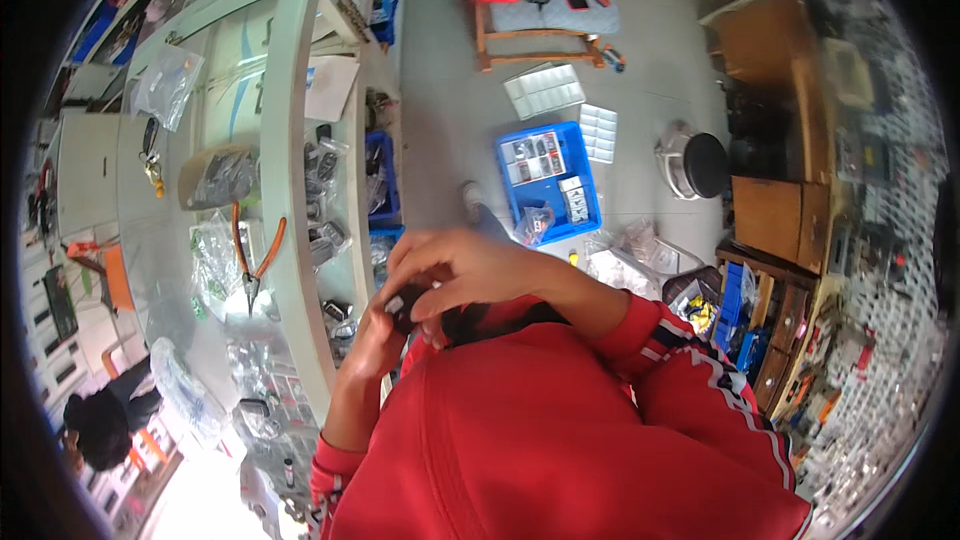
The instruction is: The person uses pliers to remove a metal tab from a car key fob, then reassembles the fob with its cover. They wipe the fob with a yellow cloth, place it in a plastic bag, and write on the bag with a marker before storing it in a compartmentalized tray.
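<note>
Both hands meet close to the chest of the red zip-up jacket (560, 440), just below the middle of the view, working a small dark object (403, 318) that looks like a black plastic fob or shell, though it is too small and too covered to name surely. The left hand (375, 335) comes up from seven o'clock with its fingers curled under the piece, cradling it; the right hand (465, 265) reaches across from three o'clock, fingertips bent down onto the top of the piece in a pinch. By the look of it, the step in hand is a fine two-handed job on that piece, pressing, prying or fitting a part, and any further move seems to call for a steady hold from below and careful fingertip pressure from above, since the piece is small and could slip. At nine o'clock from the hands, orange-handled pliers (252, 258) lie on the pale curved glass-topped counter (285, 140), among clear plastic bags (165, 80). At one o'clock on the grey floor sits a blue plastic parts tray (585, 202), well apart from the hands.
</note>
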Demonstrator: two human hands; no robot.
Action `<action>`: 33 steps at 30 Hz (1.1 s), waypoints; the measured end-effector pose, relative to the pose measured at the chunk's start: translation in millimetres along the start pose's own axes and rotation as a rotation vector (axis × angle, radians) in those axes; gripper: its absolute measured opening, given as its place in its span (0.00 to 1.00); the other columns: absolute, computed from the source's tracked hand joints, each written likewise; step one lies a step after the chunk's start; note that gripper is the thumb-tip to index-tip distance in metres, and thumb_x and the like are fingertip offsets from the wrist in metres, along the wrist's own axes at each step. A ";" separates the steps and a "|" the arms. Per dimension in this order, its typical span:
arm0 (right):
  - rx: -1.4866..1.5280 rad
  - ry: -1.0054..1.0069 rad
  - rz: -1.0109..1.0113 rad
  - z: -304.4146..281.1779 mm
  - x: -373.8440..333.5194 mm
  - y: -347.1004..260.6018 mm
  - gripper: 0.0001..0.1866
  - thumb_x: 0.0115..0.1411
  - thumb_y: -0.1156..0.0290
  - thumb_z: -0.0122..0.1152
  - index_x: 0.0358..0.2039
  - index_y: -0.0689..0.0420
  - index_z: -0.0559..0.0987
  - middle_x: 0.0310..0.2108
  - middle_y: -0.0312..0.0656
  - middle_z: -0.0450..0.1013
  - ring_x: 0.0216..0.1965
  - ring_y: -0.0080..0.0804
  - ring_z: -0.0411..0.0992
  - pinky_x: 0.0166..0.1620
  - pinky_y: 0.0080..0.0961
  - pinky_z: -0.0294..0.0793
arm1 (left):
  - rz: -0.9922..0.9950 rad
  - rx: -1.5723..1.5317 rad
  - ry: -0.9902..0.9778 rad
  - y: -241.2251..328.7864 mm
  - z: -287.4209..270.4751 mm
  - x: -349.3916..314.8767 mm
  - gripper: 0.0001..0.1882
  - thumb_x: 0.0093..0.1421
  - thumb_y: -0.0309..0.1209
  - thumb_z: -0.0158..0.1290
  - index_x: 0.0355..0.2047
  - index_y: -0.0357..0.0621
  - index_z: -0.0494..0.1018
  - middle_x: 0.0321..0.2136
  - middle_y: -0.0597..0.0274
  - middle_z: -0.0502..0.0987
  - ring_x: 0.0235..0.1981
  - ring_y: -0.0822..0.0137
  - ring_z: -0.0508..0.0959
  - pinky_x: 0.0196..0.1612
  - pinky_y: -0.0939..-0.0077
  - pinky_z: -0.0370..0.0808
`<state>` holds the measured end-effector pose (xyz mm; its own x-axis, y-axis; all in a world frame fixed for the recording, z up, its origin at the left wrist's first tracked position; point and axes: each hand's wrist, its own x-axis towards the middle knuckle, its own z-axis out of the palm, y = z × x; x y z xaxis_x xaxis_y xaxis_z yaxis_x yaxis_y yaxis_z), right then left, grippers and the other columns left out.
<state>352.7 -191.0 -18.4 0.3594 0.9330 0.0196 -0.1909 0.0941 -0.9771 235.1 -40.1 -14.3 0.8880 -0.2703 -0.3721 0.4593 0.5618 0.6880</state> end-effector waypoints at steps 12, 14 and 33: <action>-0.011 0.291 0.435 -100.4 -68.9 56.8 0.18 0.52 0.71 0.57 0.45 0.56 0.72 0.35 0.34 0.68 0.24 0.14 0.61 0.29 0.12 0.62 | -0.079 0.055 0.390 30.6 8.4 106.7 0.23 0.55 0.49 0.39 0.21 0.39 0.65 0.14 0.61 0.65 0.14 0.71 0.63 0.17 0.80 0.58; 0.032 0.295 0.462 -95.3 -71.3 65.4 0.19 0.51 0.64 0.59 0.43 0.56 0.73 0.35 0.37 0.69 0.27 0.20 0.66 0.32 0.16 0.65 | -0.082 0.052 0.445 32.2 7.1 111.9 0.21 0.56 0.47 0.39 0.20 0.40 0.64 0.13 0.62 0.64 0.12 0.71 0.61 0.15 0.81 0.55; -0.252 0.885 0.551 107.0 -155.7 124.8 0.16 0.53 0.60 0.52 0.40 0.55 0.74 0.38 0.43 0.70 0.42 0.41 0.68 0.44 0.32 0.66 | -0.343 0.219 0.023 1.6 4.8 104.0 0.21 0.58 0.46 0.37 0.22 0.39 0.64 0.29 0.54 0.66 0.09 0.71 0.61 0.13 0.81 0.53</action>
<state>175.2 -287.3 -120.7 0.8352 0.2319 -0.4987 -0.3709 -0.4319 -0.8221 328.3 -71.1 -48.9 0.6830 -0.3938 -0.6152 0.7248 0.2617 0.6373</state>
